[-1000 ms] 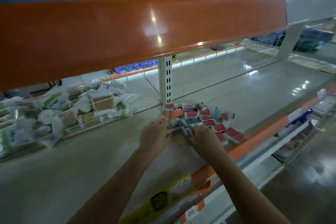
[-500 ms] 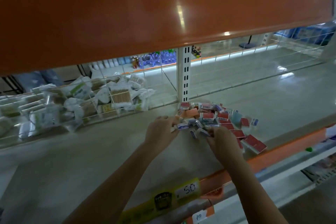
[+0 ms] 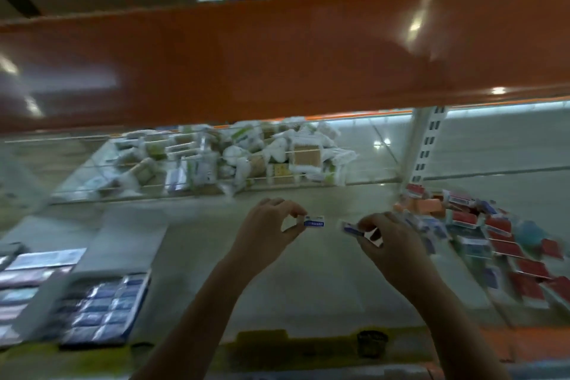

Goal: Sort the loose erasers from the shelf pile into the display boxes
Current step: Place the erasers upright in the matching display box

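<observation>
Left hand [image 3: 271,233] pinches an eraser [image 3: 314,221] at fingertips | right hand [image 3: 390,239] pinches another [image 3: 351,229] — pile [image 3: 493,234] just right | box [image 3: 103,308] far left — carry level, seat flat in rows.

A person's left hand [image 3: 267,230] pinches a small white-and-blue eraser [image 3: 314,221] above a pale shelf [image 3: 293,287], while the right hand [image 3: 390,244] pinches another eraser [image 3: 351,229] just beside it. A blurred pile of red and blue erasers [image 3: 493,234] lies on the shelf to the right. A display box [image 3: 105,310] filled with blue-wrapped erasers sits at lower left. Behind a wire divider, white packets [image 3: 246,157] are heaped beneath an orange beam [image 3: 277,55].
</observation>
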The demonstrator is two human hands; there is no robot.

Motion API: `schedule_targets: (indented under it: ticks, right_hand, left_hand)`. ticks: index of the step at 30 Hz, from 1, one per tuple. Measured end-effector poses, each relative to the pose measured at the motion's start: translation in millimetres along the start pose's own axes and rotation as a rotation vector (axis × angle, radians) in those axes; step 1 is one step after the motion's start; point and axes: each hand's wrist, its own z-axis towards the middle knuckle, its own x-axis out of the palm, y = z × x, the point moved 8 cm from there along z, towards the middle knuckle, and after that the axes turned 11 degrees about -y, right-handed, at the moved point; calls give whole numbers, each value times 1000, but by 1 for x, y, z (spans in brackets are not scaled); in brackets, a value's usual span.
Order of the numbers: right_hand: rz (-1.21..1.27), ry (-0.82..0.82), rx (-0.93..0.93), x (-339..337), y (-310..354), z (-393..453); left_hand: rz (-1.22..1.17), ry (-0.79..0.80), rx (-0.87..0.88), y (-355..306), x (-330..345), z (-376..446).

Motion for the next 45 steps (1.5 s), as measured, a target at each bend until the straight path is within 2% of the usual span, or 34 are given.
schedule_targets:
  ticks: [13, 20, 26, 31, 45]
  right_hand:
    - [192, 125, -221, 122, 209, -5]
    - [129, 183, -250, 179, 273, -27]
    - [55, 258, -308, 217, 312, -48]
    - [12, 326, -336, 237, 328, -59]
    - [-44, 290, -380, 242, 328, -68]
  left_hand:
    - [104, -94, -147, 148, -164, -68]
    - [140, -73, -189, 216, -212, -111]
    - [168, 10, -230, 260, -222, -129]
    - [174, 10, -217, 277, -227, -136]
    - [168, -14, -137, 271, -237, -134]
